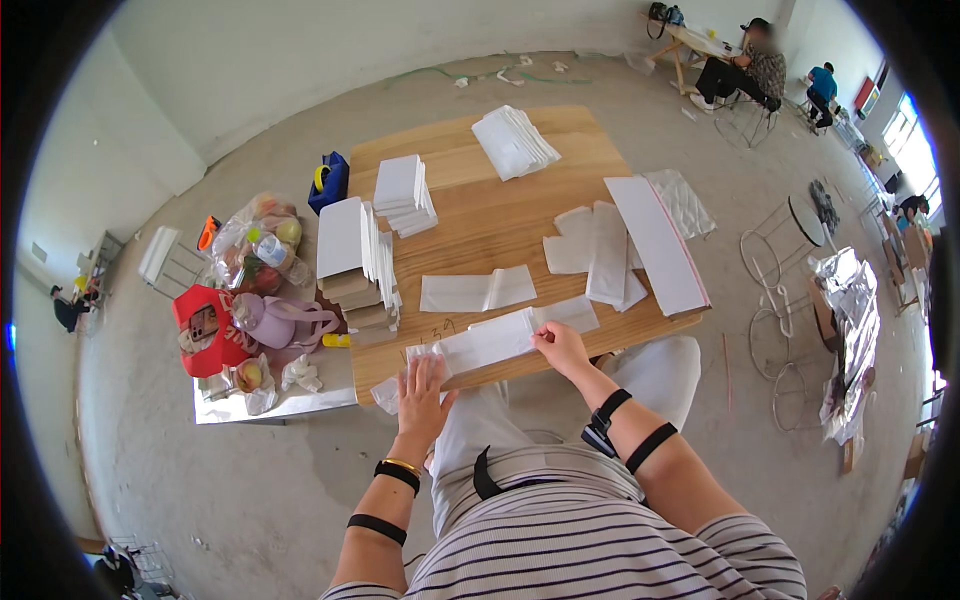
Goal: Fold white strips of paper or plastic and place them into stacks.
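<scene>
A long white strip point(490, 340), perhaps a thin paper or plastic sleeve, lies along the near edge of the wooden table. My left hand point(424, 395) rests on its left end with fingers stretched out, over a clear, crinkled part. At the strip's right portion, my right hand point(562, 348) pinches its near edge between thumb and fingers. Just beyond lies a second, shorter white sleeve point(478, 290). Several loose sleeves point(608, 255) overlap to the right, next to a flat white board point(655, 245).
Stacks of folded white pieces stand at the left point(345, 240) and far side point(515, 142) of the table point(470, 220), near a blue tape dispenser point(330, 182). A side table holds a lilac bottle point(268, 320), a red box point(205, 330) and bagged fruit point(265, 235). Wire stools point(775, 260) stand right.
</scene>
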The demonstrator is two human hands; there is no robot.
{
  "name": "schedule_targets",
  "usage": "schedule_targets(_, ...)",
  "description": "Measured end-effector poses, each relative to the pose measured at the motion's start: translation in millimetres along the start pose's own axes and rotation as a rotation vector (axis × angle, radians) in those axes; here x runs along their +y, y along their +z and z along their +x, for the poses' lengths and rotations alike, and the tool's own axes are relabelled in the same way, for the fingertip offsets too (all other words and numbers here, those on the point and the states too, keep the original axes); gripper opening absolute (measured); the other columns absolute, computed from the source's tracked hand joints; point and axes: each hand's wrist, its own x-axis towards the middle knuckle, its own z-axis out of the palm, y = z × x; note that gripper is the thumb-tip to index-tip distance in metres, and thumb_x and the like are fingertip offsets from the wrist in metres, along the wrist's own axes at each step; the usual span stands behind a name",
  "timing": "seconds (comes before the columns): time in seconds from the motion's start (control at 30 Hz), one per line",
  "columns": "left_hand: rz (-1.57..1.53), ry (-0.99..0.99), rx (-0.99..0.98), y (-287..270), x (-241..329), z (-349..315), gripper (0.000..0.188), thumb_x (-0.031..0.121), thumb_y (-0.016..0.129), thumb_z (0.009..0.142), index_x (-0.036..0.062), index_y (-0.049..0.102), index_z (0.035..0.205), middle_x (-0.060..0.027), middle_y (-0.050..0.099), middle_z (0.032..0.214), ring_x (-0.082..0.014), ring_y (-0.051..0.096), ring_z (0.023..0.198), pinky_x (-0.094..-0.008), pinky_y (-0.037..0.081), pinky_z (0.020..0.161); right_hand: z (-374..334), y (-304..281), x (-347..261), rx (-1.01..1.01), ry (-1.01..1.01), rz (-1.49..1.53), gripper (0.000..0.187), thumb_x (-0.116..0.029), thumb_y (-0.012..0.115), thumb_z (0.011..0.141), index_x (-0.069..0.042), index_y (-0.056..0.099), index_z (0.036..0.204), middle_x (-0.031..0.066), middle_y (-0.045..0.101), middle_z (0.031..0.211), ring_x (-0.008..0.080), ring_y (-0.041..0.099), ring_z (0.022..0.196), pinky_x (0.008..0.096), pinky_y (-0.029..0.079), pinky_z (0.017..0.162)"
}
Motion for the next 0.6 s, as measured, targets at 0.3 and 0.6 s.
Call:
schedule_targets(0.3,-0.033,-0.002,0.046,1,14,10,0.067,0.042,0.055,0.095,0.0110,0.033,0.151,-0.0154,0.030,0.154,-0.0385,0.022,0.146,-0.0595,0.018,0.117,6,1,-10,0.051,0.108,-0.157,0.023,-0.030,0.070,0.082,-0.009,0.067,0.090,0.0073,0.069,0.080,0.0286,0.067,0.078,0.0414,0.051,0.067)
schedule_targets(0.6,-0.098,0.017,0.031,-2,26,15,0.070,0.040,0.056,0.095,0.0051,0.032,0.150,-0.0176,0.029,0.156,-0.0383,0.021,0.147,-0.0583,0.014,0.118,3,-4,-9,0.049,0.144,-0.208,0.027,-0.036,0.070,0.082,-0.010,0.066,0.085,0.0075,0.070,0.081,0.0291,0.068,0.080,0.0416,0.052,0.068)
